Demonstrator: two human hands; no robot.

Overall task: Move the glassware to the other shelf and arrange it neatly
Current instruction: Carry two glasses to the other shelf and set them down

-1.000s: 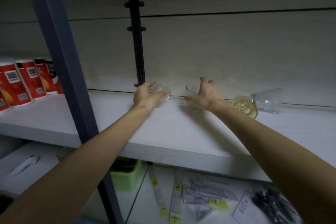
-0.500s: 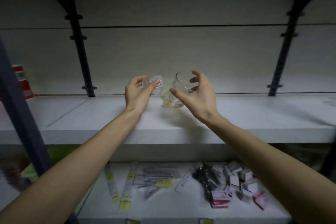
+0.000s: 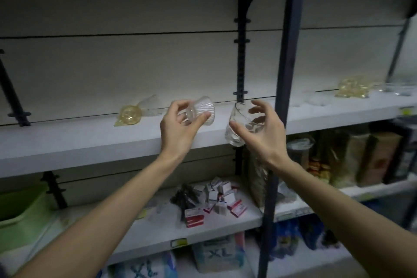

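Note:
My left hand grips a small ribbed clear glass tilted on its side, held in the air above the white shelf. My right hand holds a larger clear glass tumbler, also tilted, just left of the dark upright post. On the shelf behind, to the left, an amber glass and a clear glass lie on their sides. Further right, beyond the post, several amber glasses and clear glasses stand blurred on the neighbouring shelf.
A black bracket rail runs up the back wall. On the lower shelf there are small red-and-white boxes, a green bin at left, and jars and packets right of the post. Packs marked XL sit at the bottom.
Both hands have carried their glasses to the right, away from the shelf surface. The view swung right: the post and the neighbouring shelf with glassware came into view.

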